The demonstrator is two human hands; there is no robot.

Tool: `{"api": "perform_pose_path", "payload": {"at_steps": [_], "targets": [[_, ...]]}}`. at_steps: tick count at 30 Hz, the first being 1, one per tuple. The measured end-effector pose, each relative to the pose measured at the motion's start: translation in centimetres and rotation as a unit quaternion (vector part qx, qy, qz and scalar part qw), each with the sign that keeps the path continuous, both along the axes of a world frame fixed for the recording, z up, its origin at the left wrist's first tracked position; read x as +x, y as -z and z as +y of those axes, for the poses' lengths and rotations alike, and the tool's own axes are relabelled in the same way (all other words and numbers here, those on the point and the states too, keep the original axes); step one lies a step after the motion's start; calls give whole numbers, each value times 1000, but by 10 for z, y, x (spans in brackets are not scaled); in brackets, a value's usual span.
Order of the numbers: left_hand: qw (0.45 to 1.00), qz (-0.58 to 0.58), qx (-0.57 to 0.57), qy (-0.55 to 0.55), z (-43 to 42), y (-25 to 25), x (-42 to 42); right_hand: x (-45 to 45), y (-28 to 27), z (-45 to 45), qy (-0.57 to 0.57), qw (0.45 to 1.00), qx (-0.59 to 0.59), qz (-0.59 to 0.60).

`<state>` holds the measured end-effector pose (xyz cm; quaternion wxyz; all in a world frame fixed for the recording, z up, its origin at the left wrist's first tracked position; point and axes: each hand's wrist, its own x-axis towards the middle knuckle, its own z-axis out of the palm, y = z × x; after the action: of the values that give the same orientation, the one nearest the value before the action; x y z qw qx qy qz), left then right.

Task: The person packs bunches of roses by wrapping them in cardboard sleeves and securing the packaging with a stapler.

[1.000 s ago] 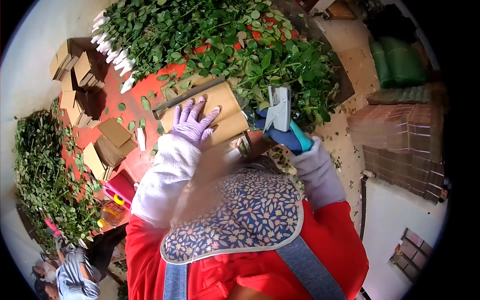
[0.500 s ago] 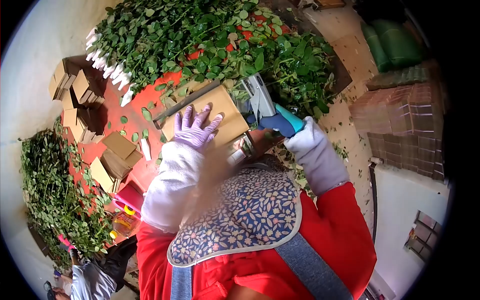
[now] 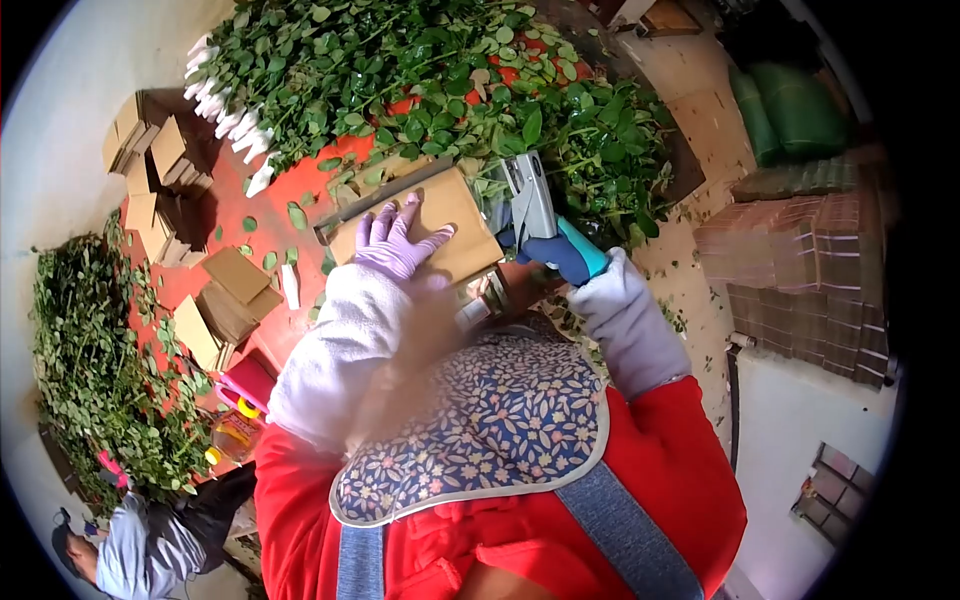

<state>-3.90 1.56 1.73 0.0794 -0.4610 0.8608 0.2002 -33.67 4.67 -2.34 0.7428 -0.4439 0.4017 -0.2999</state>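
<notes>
My left hand (image 3: 395,243), in a thin purple glove, lies with spread fingers on a brown cardboard sheet (image 3: 452,215). A dark strip runs along the far edge of the sheet. In its blue and teal glove, my right hand (image 3: 565,252) is wrapped round a grey metal stapler (image 3: 530,195). The stapler points up and away, close to the right edge of the cardboard and the plastic there. Below the sheet, a printed piece (image 3: 480,300) shows in part.
Leafy stems (image 3: 420,80) with white-wrapped ends cover the far side of the red table (image 3: 270,225). Folded cardboard (image 3: 160,180), a bottle (image 3: 235,435) and more stems (image 3: 100,370) are at left. Another person (image 3: 150,535) is at lower left; stacked bundles (image 3: 800,270) stand right.
The stapler first swung left toward the cardboard's right edge, then shifted slightly back to the right. My left hand stays on the cardboard, its fingers a little closer together.
</notes>
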Motion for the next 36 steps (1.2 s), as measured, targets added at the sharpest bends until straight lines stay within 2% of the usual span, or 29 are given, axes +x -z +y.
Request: {"api": "perform_pose_path", "payload": {"at_steps": [2,3,8,9,11,13,15,17,18,20,22,24,25,26,28,29,31,32,33,35,36], "targets": [[1000,3,-11,-12,4,2,-1,9,-28,9,51,997,-34,43],[1000,0,0,-14,4,-1,-2,-4,-2,4,1,994,-92,56],[1000,-10,-13,-12,7,7,-1,-28,-9,11,-41,998,1,42],[1000,-13,-5,-1,7,8,0,-29,-12,10,-83,982,-82,150],[1000,-7,7,12,6,8,3,-31,-17,6,-131,944,-165,256],[1000,-2,6,16,6,14,7,-38,-21,-1,-180,898,-153,372],[1000,5,8,21,6,14,7,-39,-26,-7,-210,865,-145,431],[999,-19,23,22,5,10,6,-34,-36,-14,-289,816,-176,468],[999,-15,26,15,5,10,7,-23,-51,-20,-297,813,-176,469],[999,-3,32,16,5,11,8,1,-84,-36,-339,807,0,483],[999,10,36,7,5,8,9,-17,-58,-44,-367,814,-43,449],[999,24,37,9,5,9,10,-6,-67,-51,-403,776,-108,473],[999,33,22,14,5,12,11,0,-76,-51,-401,750,-109,514],[999,34,26,8,5,13,12,3,-80,-54,-408,748,-108,513],[999,33,25,17,5,11,12,8,-84,-60,-415,769,-34,485],[999,37,-10,13,7,17,12,0,-73,-62,-422,764,-36,487],[999,42,-6,11,7,17,12,-30,-33,-64,-416,849,-45,323],[999,43,-3,17,6,17,12,-32,-29,-65,-423,844,-45,325],[999,36,16,21,5,14,13,-34,-27,-64,-386,878,63,278],[999,41,18,19,6,14,14,-34,-34,-73,-353,866,215,281],[999,42,20,24,6,14,14,-28,-42,-76,-357,863,216,284]]}}
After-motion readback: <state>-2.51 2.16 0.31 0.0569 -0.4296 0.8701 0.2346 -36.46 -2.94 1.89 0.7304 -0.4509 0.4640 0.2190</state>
